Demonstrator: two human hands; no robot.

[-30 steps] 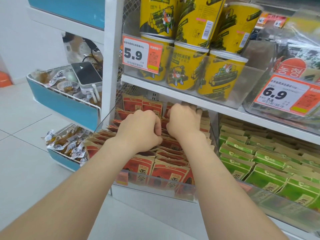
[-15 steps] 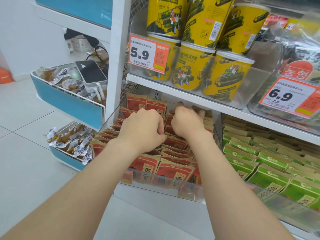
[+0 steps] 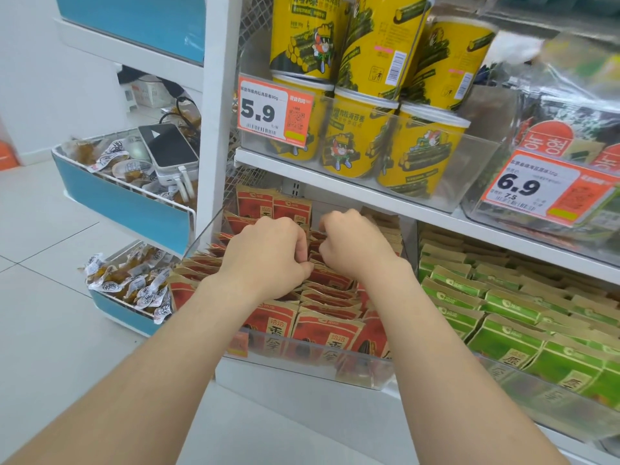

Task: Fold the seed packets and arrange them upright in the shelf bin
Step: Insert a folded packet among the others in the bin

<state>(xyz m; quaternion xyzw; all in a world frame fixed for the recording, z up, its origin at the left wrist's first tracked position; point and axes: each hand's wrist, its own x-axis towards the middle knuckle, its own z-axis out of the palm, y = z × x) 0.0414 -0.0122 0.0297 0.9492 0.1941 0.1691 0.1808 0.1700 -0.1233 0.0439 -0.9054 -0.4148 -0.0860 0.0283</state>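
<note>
Red and kraft-brown seed packets (image 3: 330, 325) stand in rows inside a clear plastic shelf bin (image 3: 302, 359) on the lower shelf. Both of my hands reach into the middle of the bin, side by side. My left hand (image 3: 268, 255) has its fingers curled down onto the top edge of a red packet (image 3: 327, 278). My right hand (image 3: 352, 245) curls over the same row just to the right, its fingertips hidden among the packets. Two more red packets (image 3: 273, 206) stand upright at the back of the bin.
Green seed packets (image 3: 503, 313) fill the neighbouring bin on the right. Yellow snack tubs (image 3: 362, 142) stand on the shelf above, behind a 5.9 price tag (image 3: 273, 112). Blue wire baskets (image 3: 117, 203) of wrapped snacks hang at the left, one holding a white device (image 3: 167, 151).
Both hands have stayed in the middle of the red packets, shifting only slightly; the right hand's fingers have curled in more. The camera has drifted a little.
</note>
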